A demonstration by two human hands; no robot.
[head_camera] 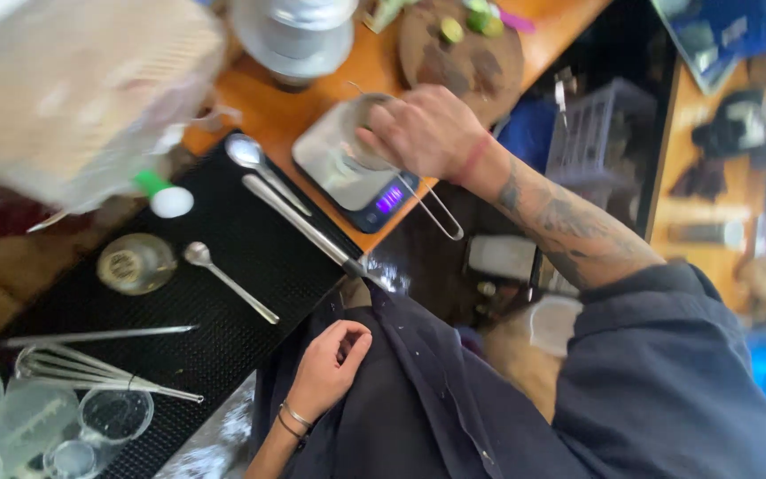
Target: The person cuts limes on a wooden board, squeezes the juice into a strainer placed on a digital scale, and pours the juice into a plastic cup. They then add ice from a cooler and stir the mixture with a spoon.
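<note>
From here I see my right hand (423, 131) curled over the rim of a clear glass (355, 133), fingers wrapped around its top. The glass stands on a small digital scale (352, 177) whose purple display faces me, near the front edge of the orange wooden bench (268, 106); I judge it sits there so its contents can be weighed. A thin wire loop tool (436, 217) juts out past the scale's near corner, over the bench edge.

My left hand (330, 368) is off the bench, loosely curled against my dark apron (418, 399), thumb towards the fingers, holding nothing that I can make out; bracelets ring the wrist.

Left of the scale lies a black rubber mat (241, 257). On it, side by side, are a large spoon (263, 168), a long flat metal tool (303, 226) and a smaller spoon (223, 277), laid parallel, probably to be within easy reach. Further along the mat are a round metal lid (135, 263), a thin rod (99, 336) and a whisk (99, 372). Clear measuring cups (113, 417) cluster at the mat's near left corner.

At the bench's far edge a round dark cutting board (463, 53) carries green lime pieces (451, 31); beside it stands a metal-based appliance (294, 35). A blurred pale package (73, 98) fills the upper left, with a white cap on a green neck (163, 195) below it; its label I cannot tell.
</note>
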